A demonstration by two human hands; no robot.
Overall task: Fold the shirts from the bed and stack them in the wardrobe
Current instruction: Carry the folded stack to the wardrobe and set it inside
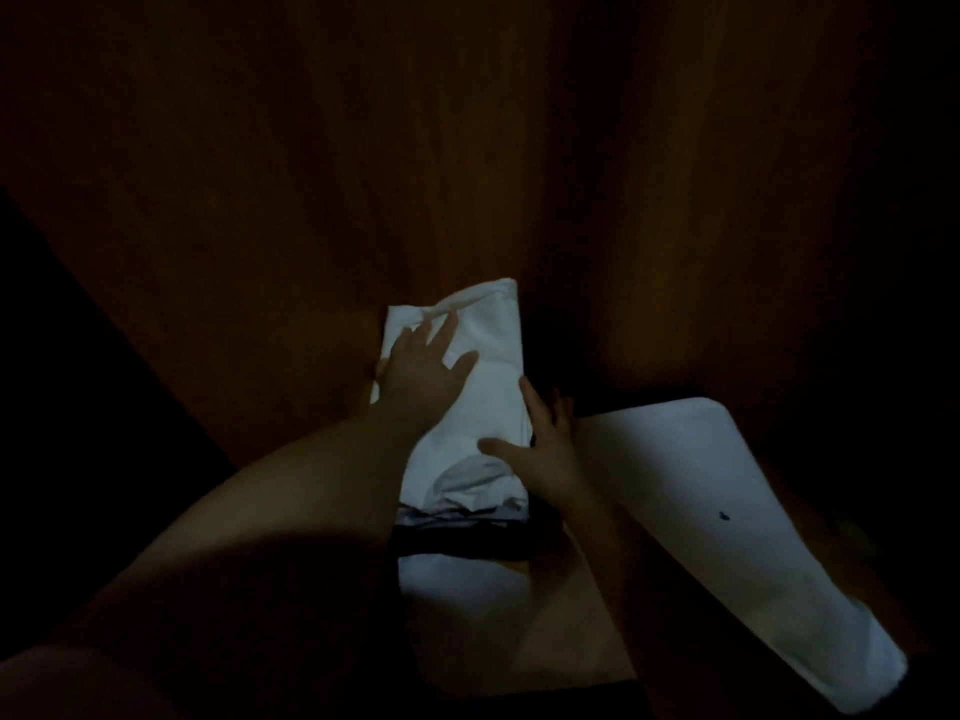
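A folded white shirt lies on top of a stack of folded clothes inside the dim wardrobe. My left hand presses flat on the far left part of the shirt, fingers spread. My right hand rests against the shirt's right edge, thumb lying across the cloth and fingers down the side of the stack. Dark and pale folded layers show under the white shirt at the near end.
Brown wooden wardrobe walls close in behind and to the left of the stack. A second white folded garment lies to the right on the shelf. The surroundings are very dark.
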